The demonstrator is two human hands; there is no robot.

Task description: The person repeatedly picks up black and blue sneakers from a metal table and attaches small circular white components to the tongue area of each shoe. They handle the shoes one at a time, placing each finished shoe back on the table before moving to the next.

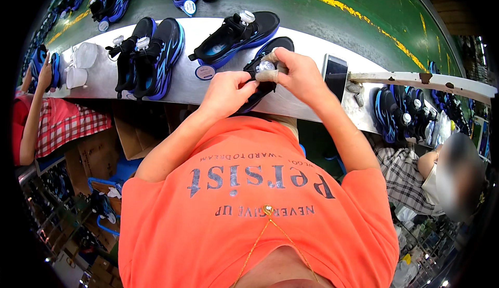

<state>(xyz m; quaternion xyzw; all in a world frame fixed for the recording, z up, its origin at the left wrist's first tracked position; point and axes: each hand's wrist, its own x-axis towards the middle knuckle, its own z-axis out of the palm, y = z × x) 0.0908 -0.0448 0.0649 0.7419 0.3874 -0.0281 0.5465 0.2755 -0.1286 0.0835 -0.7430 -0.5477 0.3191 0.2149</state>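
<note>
A black sneaker [284, 44] with a blue sole lies at the table's near edge, partly hidden under my hands. My left hand [227, 94] is closed, its thumb and forefinger pinching the shoe's upper by the clear dial knob [264, 66]. Around that knob my right hand [298, 74] is closed, with beige covers on its fingertips. Just beyond sits another black sneaker [218, 39] with a white dial knob and a round tag [205, 72]. To the left stands a pair of black and blue sneakers [165, 54] with white knobs.
The metal table [189, 88] runs across. A dark flat device [335, 72] and a worn white bar [416, 78] are at the right, near several more sneakers [387, 112]. White plastic pieces [80, 62] lie left. Co-workers sit on both sides; the left one's hand [46, 72] holds a shoe.
</note>
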